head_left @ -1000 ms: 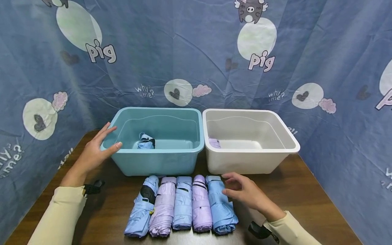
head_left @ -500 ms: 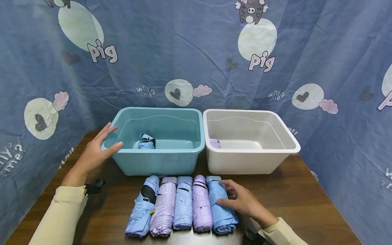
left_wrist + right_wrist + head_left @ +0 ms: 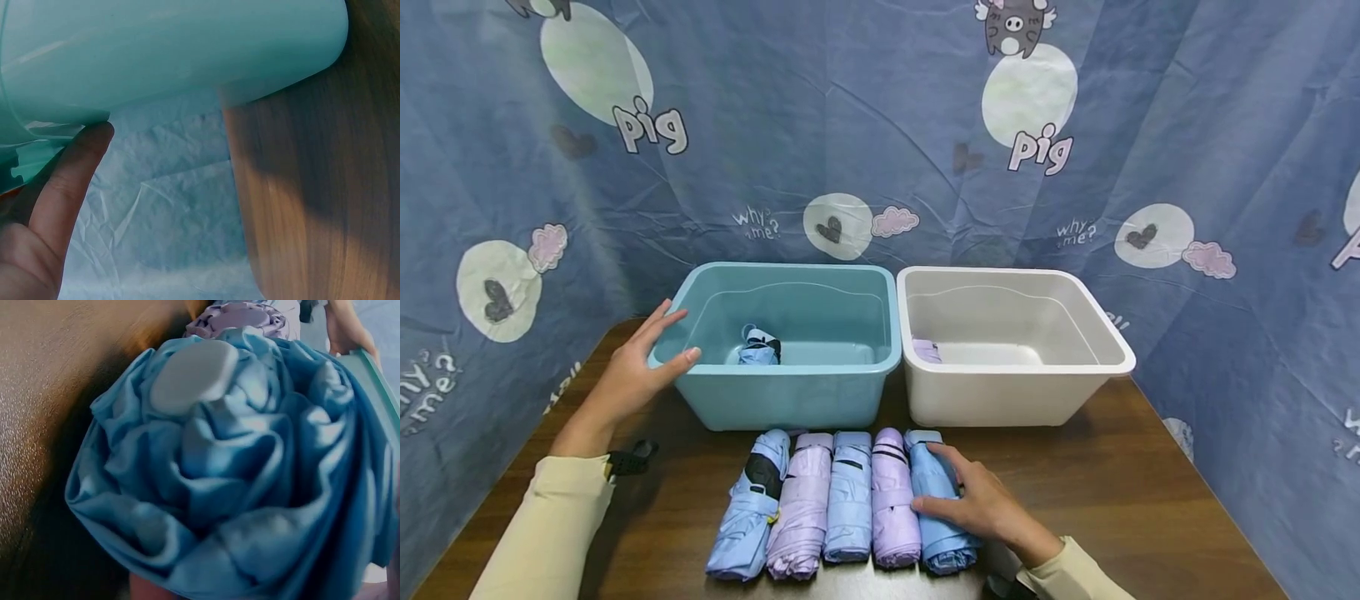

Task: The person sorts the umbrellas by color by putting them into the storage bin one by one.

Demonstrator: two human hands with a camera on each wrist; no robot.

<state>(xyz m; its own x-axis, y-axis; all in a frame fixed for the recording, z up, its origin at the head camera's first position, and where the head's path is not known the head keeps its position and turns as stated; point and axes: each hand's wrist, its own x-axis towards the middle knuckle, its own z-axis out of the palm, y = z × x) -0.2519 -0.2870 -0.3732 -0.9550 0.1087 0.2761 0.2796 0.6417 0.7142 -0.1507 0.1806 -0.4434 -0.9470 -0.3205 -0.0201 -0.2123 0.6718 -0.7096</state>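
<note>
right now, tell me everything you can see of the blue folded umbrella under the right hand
The light blue folded umbrella is a compact one, its thin, crinkled fabric rolled and bunched round the shaft, with a pale flat cap at its end. It lies flat on the brown wooden table, rightmost in a row of five, pressed against a purple folded umbrella, its far end pointing toward the white bin. The right hand lies over it, fingers curled round its body.

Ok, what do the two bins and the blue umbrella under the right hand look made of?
Teal bin and white bin: smooth, slightly glossy moulded plastic, judging by soft highlights and rounded rims. Blue umbrella under the right hand: thin woven synthetic fabric, probably nylon or polyester; it bunches in crisp folds with a faint sheen.
</note>
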